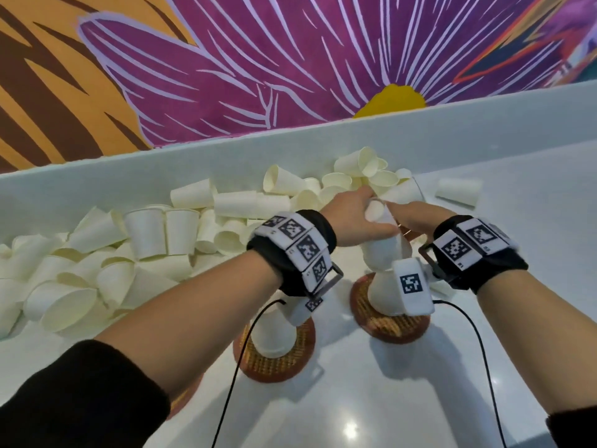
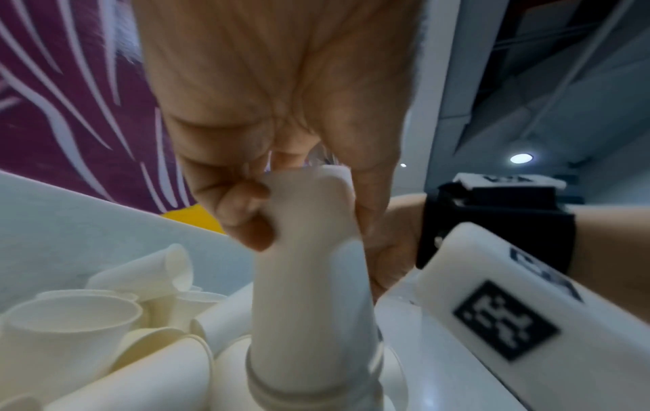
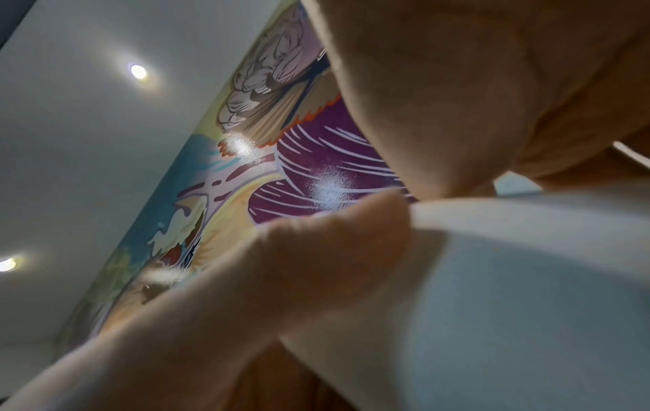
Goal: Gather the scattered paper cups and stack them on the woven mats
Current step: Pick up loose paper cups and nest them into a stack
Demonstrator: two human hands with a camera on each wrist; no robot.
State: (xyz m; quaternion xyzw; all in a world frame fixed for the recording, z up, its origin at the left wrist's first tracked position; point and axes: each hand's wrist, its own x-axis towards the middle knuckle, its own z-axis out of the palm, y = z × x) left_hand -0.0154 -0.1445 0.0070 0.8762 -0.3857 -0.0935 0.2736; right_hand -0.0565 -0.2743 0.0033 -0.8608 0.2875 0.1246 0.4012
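Note:
A tall stack of upturned white paper cups (image 1: 386,263) stands on the right woven mat (image 1: 400,329). Both hands meet at its top. My left hand (image 1: 353,215) curls its fingers round the top cup (image 2: 306,219), seen close in the left wrist view with the stack (image 2: 313,319) below it. My right hand (image 1: 410,215) holds the same stack top from the right; its thumb (image 3: 316,250) presses on a cup wall (image 3: 527,292). A shorter cup stack (image 1: 274,331) stands on the left woven mat (image 1: 284,360).
A heap of loose paper cups (image 1: 129,250) lies along the white back wall (image 1: 97,176), reaching behind my hands. One cup (image 1: 458,192) lies alone at the right. A third mat (image 1: 185,397) peeks from under my left forearm. Black cables (image 1: 481,350) trail over the white table.

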